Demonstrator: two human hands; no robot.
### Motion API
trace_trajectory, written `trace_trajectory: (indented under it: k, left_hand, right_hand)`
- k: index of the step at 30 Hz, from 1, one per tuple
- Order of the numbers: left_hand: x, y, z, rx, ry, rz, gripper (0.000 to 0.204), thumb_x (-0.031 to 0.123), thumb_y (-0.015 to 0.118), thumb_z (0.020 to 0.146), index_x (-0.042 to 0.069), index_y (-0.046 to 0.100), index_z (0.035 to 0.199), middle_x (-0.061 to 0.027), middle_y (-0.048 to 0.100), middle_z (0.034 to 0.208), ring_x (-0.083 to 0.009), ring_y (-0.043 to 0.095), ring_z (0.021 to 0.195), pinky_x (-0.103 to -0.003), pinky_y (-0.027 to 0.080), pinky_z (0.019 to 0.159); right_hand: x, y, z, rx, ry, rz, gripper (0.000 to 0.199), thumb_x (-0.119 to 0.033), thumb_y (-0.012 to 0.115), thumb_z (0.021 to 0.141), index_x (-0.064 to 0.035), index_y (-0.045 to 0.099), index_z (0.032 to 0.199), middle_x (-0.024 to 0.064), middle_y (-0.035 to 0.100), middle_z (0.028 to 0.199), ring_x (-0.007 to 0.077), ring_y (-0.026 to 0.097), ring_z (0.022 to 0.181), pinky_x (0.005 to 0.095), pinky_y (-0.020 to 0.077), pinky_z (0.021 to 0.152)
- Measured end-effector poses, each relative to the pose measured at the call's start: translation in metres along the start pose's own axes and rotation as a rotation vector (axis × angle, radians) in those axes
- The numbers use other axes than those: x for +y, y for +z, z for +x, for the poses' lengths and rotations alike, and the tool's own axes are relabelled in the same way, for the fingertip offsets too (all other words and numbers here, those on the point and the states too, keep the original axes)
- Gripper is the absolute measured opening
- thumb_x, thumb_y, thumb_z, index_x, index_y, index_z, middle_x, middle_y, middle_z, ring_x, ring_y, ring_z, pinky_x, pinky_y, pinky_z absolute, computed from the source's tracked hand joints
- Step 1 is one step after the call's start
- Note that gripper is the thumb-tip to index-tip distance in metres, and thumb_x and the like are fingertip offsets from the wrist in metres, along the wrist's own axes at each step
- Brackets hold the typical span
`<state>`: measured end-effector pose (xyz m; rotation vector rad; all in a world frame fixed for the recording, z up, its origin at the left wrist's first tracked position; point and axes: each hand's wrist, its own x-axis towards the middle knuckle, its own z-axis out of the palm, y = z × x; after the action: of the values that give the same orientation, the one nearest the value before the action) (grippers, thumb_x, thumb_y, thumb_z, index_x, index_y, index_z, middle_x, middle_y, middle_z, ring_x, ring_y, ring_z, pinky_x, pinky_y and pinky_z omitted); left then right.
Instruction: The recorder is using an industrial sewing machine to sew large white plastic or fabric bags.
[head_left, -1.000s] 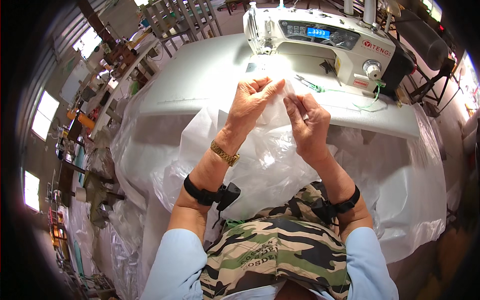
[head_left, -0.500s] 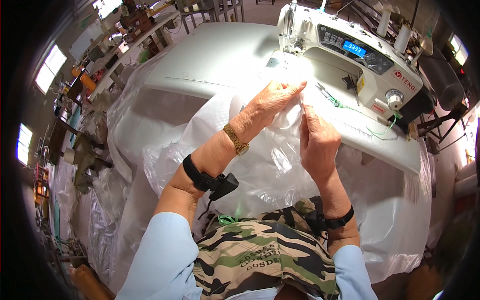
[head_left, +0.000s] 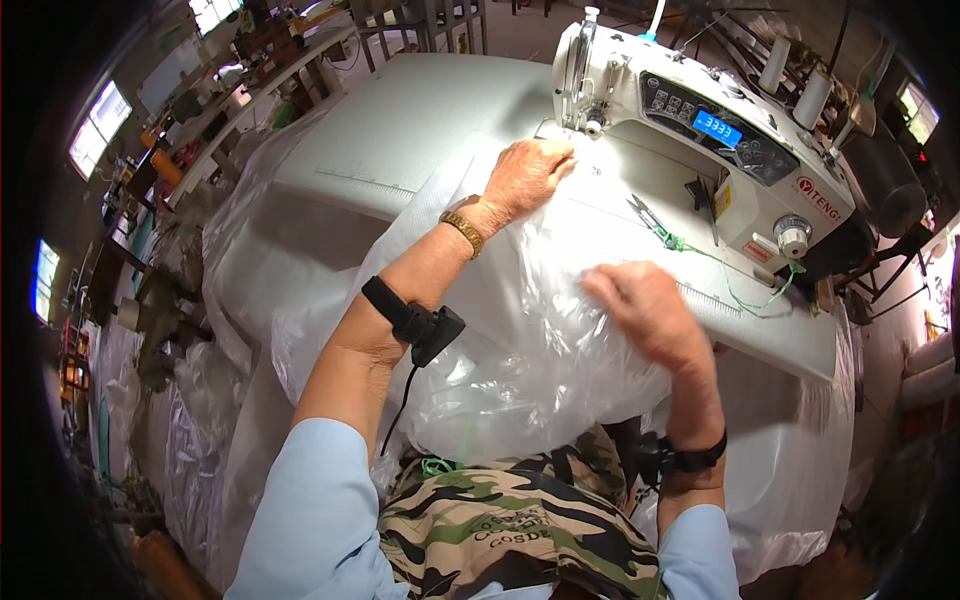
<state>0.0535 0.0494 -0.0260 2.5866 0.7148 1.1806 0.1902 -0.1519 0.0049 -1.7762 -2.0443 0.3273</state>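
White woven plastic sheeting with a clear film layer [head_left: 540, 330] drapes over the table's front edge and down to my lap. My left hand [head_left: 528, 178] is closed on the edge of this sheeting, just in front of the needle area of a white sewing machine [head_left: 640, 95]. Lower and to the right, my right hand [head_left: 650, 305] hovers over or beside the film, smeared by motion. Whether its fingers touch the film I cannot tell. On the table to the right lie thread snips [head_left: 652, 222] tied with green string.
The pale sewing table [head_left: 440, 100] stretches off to the left, with a ruler strip along its front edge. White thread cones [head_left: 812, 103] stand behind the machine. A cluttered bench [head_left: 255, 100] is at the far left, and more plastic sheeting [head_left: 215, 400] heaps beside me.
My hands have separated. The left, keeping the sheeting edge, has moved up toward the needle; the right has let go of that edge and swung down, and the film is spread out more.
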Motion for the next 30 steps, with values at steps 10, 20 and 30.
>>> trace_trajectory:
  k: [10, 20, 30]
  left_hand:
    - [-0.048, 0.050, 0.013, -0.250, -0.180, -0.136, 0.026, 0.023, 0.059, 0.092, -0.001, 0.055, 0.081, -0.0189, 0.054, 0.070, -0.0307, 0.050, 0.063, -0.040, 0.042, 0.063]
    - [-0.058, 0.060, 0.019, -0.240, -0.232, -0.091, 0.022, 0.024, 0.063, 0.087, 0.003, 0.069, 0.090, -0.0159, 0.064, 0.085, -0.0361, 0.061, 0.082, -0.045, 0.048, 0.073]
    - [-0.022, 0.028, 0.008, -0.124, 0.052, 0.212, 0.020, 0.013, 0.073, 0.078, 0.002, 0.069, 0.094, -0.0109, 0.066, 0.096, -0.0286, 0.062, 0.094, -0.041, 0.048, 0.084]
  right_hand:
    - [0.141, 0.074, 0.136, 0.436, -0.063, 0.598, 0.016, -0.005, 0.066, 0.085, -0.0064, 0.071, 0.101, 0.0071, 0.071, 0.085, 0.0138, 0.066, 0.070, 0.0285, 0.0514, 0.066]
    - [0.111, 0.078, 0.143, 0.448, -0.247, -0.104, 0.010, -0.012, 0.070, 0.078, -0.0096, 0.070, 0.088, 0.0039, 0.065, 0.097, 0.0215, 0.061, 0.096, 0.0365, 0.0486, 0.080]
    - [0.113, 0.087, 0.143, 0.434, -0.229, -0.292, 0.021, -0.021, 0.068, 0.083, -0.0103, 0.066, 0.100, 0.0048, 0.066, 0.101, 0.0227, 0.060, 0.100, 0.0381, 0.0457, 0.082]
